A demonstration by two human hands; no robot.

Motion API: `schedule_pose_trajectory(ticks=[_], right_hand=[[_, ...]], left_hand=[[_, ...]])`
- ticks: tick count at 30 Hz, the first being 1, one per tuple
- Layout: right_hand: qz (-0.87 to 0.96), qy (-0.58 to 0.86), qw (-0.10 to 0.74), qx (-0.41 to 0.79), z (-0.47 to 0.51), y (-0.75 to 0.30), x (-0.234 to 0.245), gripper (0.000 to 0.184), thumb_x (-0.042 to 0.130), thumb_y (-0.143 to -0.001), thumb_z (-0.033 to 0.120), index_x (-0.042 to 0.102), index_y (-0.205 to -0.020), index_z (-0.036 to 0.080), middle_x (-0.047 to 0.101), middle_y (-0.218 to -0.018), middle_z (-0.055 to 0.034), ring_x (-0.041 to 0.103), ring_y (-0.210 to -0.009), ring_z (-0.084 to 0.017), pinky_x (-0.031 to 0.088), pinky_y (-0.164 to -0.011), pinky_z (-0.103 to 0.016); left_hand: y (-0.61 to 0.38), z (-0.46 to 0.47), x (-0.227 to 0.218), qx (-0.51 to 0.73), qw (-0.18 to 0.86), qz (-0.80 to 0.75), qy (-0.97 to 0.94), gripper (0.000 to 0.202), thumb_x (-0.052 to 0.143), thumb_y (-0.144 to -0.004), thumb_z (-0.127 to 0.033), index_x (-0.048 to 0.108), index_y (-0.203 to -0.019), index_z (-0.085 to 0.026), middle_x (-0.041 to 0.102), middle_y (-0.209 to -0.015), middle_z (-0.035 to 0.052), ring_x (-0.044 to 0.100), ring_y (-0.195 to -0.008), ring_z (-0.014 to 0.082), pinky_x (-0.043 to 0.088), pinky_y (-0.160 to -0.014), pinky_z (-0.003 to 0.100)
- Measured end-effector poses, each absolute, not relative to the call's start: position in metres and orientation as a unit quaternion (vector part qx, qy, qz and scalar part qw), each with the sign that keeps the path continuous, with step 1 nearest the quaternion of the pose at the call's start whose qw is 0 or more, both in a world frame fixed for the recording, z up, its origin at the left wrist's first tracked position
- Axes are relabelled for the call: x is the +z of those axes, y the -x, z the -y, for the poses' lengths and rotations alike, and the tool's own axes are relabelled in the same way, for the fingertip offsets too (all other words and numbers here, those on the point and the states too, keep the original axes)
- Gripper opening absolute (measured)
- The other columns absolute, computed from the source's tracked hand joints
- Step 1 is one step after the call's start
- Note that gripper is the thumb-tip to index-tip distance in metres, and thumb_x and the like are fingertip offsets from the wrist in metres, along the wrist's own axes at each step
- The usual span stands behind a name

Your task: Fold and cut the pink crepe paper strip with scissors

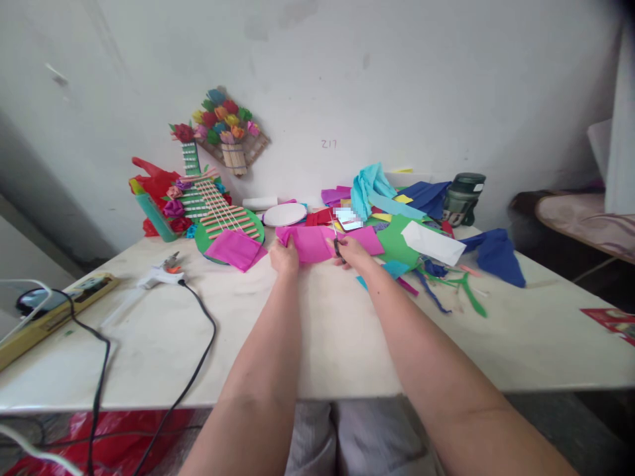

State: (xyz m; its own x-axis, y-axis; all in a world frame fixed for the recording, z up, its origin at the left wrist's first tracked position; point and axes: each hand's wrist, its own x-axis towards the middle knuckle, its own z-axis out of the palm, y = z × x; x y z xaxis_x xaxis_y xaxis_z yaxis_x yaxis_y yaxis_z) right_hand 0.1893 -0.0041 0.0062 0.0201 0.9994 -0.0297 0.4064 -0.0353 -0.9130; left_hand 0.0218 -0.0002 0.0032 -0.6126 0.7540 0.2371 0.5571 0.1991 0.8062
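Note:
A strip of magenta paper (312, 244) is stretched out above the table in front of me. My left hand (284, 256) pinches its left end. In my right hand (353, 252) is a pair of scissors (336, 243), fingers around the dark handles, the blades pointing up and away at the magenta paper. Whether the blades are cutting into the paper is hard to make out. The strip's right part extends behind my right hand, over green paper (397, 238). Another folded magenta piece (237, 248) rests on a guitar-shaped craft (223, 218) to the left.
A hot glue gun (166, 272) with a black cord lies on the left, near a power strip (74, 304). Colourful paper sheets, a white piece (431, 242) and dark blue paper (500, 256) are heaped to the right. A dark green jar (464, 198) stands behind them.

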Motion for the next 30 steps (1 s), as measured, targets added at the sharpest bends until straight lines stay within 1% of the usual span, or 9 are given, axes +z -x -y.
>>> schedule_pose_trajectory(ticks=[4,9,12,16,19,22,25,27,30], right_hand=[[0.579,0.611,0.389,0.374,-0.001,-0.189,0.002,0.054,0.054,-0.074,0.063,0.053,-0.1,0.016,0.067,-0.089,-0.0081,0.064,-0.053,-0.012,0.042,-0.034,-0.017],[0.59,0.625,0.4,0.318,-0.006,-0.188,-0.005,0.054,0.052,-0.076,0.061,0.053,-0.109,0.019,0.068,-0.088,-0.005,0.066,-0.058,-0.012,0.046,-0.043,-0.018],[0.605,0.624,0.409,0.277,-0.01,-0.189,-0.01,0.053,0.048,-0.078,0.062,0.054,-0.111,0.02,0.068,-0.088,-0.0036,0.066,-0.058,-0.012,0.047,-0.048,-0.019],[0.615,0.617,0.4,0.286,-0.012,-0.189,-0.012,0.055,0.049,-0.077,0.063,0.055,-0.107,0.018,0.067,-0.077,-0.0026,0.063,-0.053,-0.012,0.044,-0.045,-0.019],[0.608,0.609,0.398,0.317,-0.008,-0.188,-0.007,0.052,0.051,-0.077,0.061,0.057,-0.103,0.016,0.065,-0.069,-0.002,0.06,-0.049,-0.011,0.041,-0.04,-0.019],[0.585,0.585,0.419,0.373,0.0,-0.19,0.002,0.044,0.055,-0.078,0.056,0.058,-0.098,0.017,0.062,-0.064,-0.0003,0.056,-0.046,-0.01,0.036,-0.036,-0.017],[0.594,0.521,0.409,0.457,0.011,-0.197,0.012,0.036,0.057,-0.079,0.051,0.059,-0.082,0.016,0.059,-0.058,0.0009,0.053,-0.042,-0.007,0.03,-0.032,-0.015],[0.615,0.469,0.367,0.517,0.017,-0.205,0.018,0.035,0.057,-0.079,0.049,0.059,-0.078,0.015,0.059,-0.056,0.0005,0.052,-0.04,-0.008,0.029,-0.031,-0.016],[0.623,0.447,0.27,0.583,0.026,-0.215,0.026,0.035,0.053,-0.082,0.047,0.061,-0.088,0.013,0.059,-0.054,-0.0004,0.054,-0.041,-0.01,0.033,-0.035,-0.017]], left_hand=[[-0.023,0.0,0.002,0.473,0.111,-0.765,-0.422,0.033,0.045,-0.084,-0.045,0.063,-0.092,-0.019,0.067,-0.098,0.0126,0.062,-0.096,0.0273,0.047,-0.081,0.037],[-0.024,-0.001,0.001,0.474,0.117,-0.768,-0.415,0.034,0.044,-0.084,-0.046,0.063,-0.096,-0.02,0.067,-0.099,0.013,0.061,-0.098,0.0281,0.047,-0.081,0.038],[-0.025,-0.001,0.001,0.478,0.115,-0.769,-0.409,0.035,0.043,-0.084,-0.046,0.063,-0.097,-0.02,0.067,-0.1,0.0133,0.061,-0.098,0.0284,0.047,-0.081,0.038],[-0.024,0.0,0.003,0.478,0.109,-0.769,-0.41,0.036,0.042,-0.085,-0.046,0.063,-0.096,-0.019,0.067,-0.099,0.0137,0.062,-0.097,0.028,0.047,-0.08,0.037],[-0.023,0.0,0.003,0.479,0.109,-0.766,-0.414,0.036,0.043,-0.085,-0.045,0.064,-0.095,-0.018,0.068,-0.098,0.014,0.062,-0.096,0.0277,0.047,-0.08,0.036],[-0.021,-0.001,0.002,0.484,0.111,-0.762,-0.415,0.034,0.045,-0.084,-0.043,0.064,-0.096,-0.018,0.068,-0.098,0.0137,0.062,-0.097,0.0273,0.047,-0.081,0.035],[-0.02,-0.002,0.001,0.49,0.114,-0.756,-0.419,0.034,0.046,-0.084,-0.042,0.064,-0.098,-0.018,0.068,-0.098,0.013,0.063,-0.096,0.0268,0.048,-0.081,0.035],[-0.019,-0.004,0.0,0.496,0.115,-0.752,-0.418,0.035,0.046,-0.083,-0.042,0.065,-0.098,-0.017,0.068,-0.097,0.0131,0.063,-0.095,0.0267,0.048,-0.08,0.034],[-0.017,-0.007,-0.001,0.507,0.119,-0.746,-0.414,0.036,0.047,-0.083,-0.042,0.065,-0.1,-0.015,0.068,-0.097,0.0125,0.063,-0.093,0.0254,0.048,-0.08,0.032]])
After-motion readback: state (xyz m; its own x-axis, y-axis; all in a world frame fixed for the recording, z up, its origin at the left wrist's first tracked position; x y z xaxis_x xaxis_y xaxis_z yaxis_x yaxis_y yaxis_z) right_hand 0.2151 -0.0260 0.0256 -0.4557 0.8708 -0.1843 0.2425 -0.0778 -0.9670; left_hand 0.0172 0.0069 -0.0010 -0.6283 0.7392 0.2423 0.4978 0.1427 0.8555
